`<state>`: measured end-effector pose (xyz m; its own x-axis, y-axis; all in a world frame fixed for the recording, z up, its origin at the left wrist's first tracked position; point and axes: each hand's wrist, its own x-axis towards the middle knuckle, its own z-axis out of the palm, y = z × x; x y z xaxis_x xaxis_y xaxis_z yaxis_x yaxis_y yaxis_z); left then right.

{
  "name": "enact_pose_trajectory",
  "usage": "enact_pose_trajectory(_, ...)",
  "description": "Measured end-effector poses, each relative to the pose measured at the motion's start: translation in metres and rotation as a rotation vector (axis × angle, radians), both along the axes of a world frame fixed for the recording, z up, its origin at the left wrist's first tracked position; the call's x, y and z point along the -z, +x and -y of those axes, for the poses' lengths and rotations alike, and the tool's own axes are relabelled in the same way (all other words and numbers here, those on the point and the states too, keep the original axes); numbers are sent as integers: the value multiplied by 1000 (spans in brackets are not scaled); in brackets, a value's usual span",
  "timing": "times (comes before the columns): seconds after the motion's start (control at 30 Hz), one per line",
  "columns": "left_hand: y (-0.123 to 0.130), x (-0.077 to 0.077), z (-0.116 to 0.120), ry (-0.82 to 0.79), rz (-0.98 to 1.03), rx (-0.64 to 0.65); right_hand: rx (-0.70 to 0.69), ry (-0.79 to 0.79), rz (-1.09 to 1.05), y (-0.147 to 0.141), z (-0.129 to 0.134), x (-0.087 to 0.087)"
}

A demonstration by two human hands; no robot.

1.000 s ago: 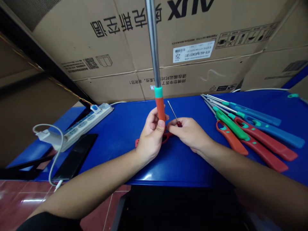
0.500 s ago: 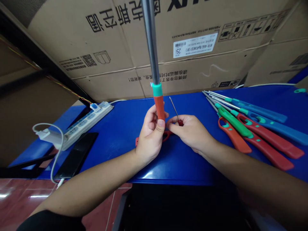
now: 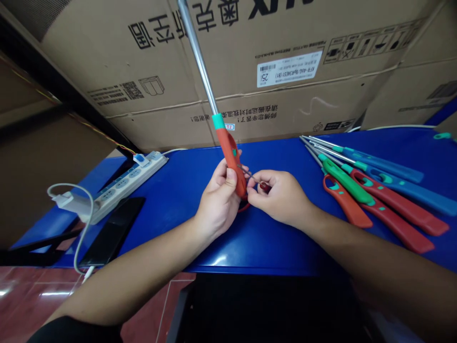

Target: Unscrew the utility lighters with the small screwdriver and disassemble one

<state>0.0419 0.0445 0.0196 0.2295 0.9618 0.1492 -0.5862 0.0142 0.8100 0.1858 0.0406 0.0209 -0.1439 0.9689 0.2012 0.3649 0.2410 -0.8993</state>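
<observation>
My left hand (image 3: 219,202) is wrapped round the orange handle of a long-nosed gas lighter (image 3: 224,143), whose metal tube leans up and to the left. Between the fingertips of my right hand (image 3: 283,195) is a small screwdriver (image 3: 264,187) with a dark red handle. Its thin shaft points left and meets the side of the lighter's handle; whether the tip sits in a screw is too small to tell. Behind and below my left hand, part of a red object (image 3: 244,206) shows on the blue table (image 3: 285,247), mostly hidden.
Several lighters in red, orange, green and blue, one a green lighter (image 3: 348,181), lie bunched at the right. At the left are a white power strip (image 3: 123,183) and a black phone (image 3: 114,231) with a cable. A large cardboard box (image 3: 293,105) stands behind the table.
The lighter has tilted left and turned, so its trigger opening now shows. The screwdriver has swung from pointing up to pointing left, its shaft now at the lighter's handle.
</observation>
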Motion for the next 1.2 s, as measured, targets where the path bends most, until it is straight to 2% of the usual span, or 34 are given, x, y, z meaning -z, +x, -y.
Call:
enact_pose_trajectory(0.17, -7, -4, -4, -142, -14, 61, -130, 332, 281, 12, -1, 4)
enact_pose_trajectory(0.27, -9, -5, -7, -147, -10, 67, -105, 396, 341, 17, 0, 1)
enact_pose_trajectory(0.33, -10, -5, -9, -123, 1, 48, -51, 356, 316, 16, 1, -2)
enact_pose_trajectory(0.4, -10, -5, -10, -98, 2, 27, -26, 247, 265, 14, 1, -4)
enact_pose_trajectory(0.53, -8, -4, -8, -33, -6, 16, -44, -16, 116, 8, 0, -7)
enact_pose_trajectory(0.73, -1, 3, -3, 56, -43, -33, -44, -256, -92, 5, -1, -3)
enact_pose_trajectory(1.0, 4, 15, 2, 151, -132, -64, -21, -291, -126, 5, -1, -5)
enact_pose_trajectory(1.2, 5, 14, 7, 185, -150, -100, -36, -344, -240, 4, 0, -5)
